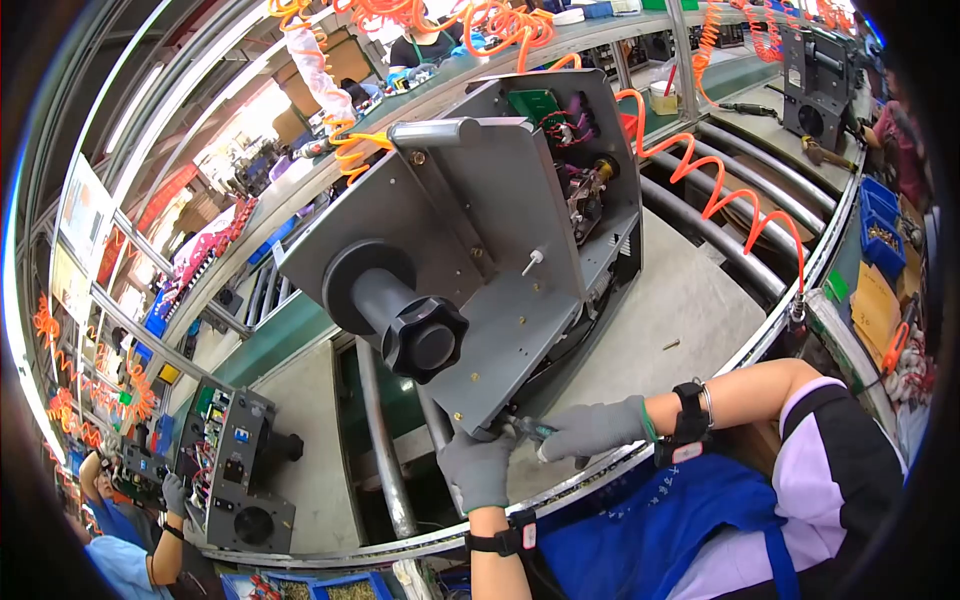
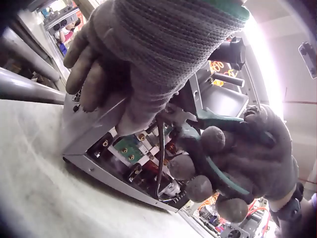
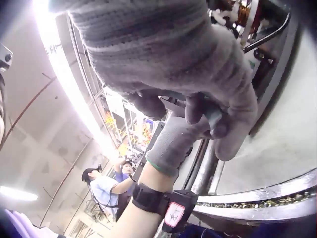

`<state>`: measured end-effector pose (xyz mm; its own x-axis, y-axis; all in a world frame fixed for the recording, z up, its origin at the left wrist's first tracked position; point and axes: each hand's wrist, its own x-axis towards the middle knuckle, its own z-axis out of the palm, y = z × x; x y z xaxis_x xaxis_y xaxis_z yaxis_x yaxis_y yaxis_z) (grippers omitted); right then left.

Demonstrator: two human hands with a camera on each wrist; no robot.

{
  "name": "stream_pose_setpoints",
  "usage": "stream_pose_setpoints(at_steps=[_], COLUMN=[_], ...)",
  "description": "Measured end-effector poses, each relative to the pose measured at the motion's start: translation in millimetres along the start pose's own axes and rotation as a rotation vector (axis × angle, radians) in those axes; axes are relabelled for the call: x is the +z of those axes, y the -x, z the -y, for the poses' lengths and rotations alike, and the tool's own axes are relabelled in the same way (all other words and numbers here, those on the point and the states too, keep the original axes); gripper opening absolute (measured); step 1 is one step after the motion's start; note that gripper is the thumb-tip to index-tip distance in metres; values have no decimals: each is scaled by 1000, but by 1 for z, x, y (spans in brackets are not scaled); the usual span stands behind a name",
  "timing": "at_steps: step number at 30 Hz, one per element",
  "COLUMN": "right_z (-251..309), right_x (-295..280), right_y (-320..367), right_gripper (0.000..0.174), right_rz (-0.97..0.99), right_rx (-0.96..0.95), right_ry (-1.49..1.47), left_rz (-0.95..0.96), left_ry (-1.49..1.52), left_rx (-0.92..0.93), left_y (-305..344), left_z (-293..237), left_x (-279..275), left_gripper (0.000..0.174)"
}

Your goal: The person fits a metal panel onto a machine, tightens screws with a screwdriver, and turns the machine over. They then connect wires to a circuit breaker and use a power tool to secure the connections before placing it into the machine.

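- right hand: fingers curled round the green-handled pliers, long axis pointing left into the chassis lower corner.
- left hand: fingers grip the chassis edge, just beside the pliers nose.
- chassis rests tilted on the surface.

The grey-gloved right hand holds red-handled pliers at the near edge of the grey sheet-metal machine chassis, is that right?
No, the handles are green, not red. The left wrist view shows the grey-gloved right hand gripping green-handled pliers at the near edge of the grey sheet-metal machine chassis.
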<state>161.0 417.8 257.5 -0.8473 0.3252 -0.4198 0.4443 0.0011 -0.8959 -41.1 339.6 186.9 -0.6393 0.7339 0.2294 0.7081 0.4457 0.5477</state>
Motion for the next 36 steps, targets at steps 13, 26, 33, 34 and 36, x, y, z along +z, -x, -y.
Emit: stream_pose_setpoints(at_steps=[13,26,33,34,36], right_z=[34,-47,-11,1,17], right_x=[-3,10,-1,-8,-18], right_y=[3,-26,-8,-12,-19], right_gripper=[40,43,49,50,52], right_rz=[-24,-160,4,48,135], right_rx=[130,-316,-97,-20,127], right_ry=[-83,395,115,45,-101], left_rz=[-2,62,-5,-8,10], left_ry=[-8,50,32,36,36], left_rx=[1,-21,47,43,12], left_y=[3,3,-1,0,3], left_z=[-11,-16,-6,-8,-18], left_x=[-9,-14,-5,-5,-13], left_gripper=[30,41,43,43,43])
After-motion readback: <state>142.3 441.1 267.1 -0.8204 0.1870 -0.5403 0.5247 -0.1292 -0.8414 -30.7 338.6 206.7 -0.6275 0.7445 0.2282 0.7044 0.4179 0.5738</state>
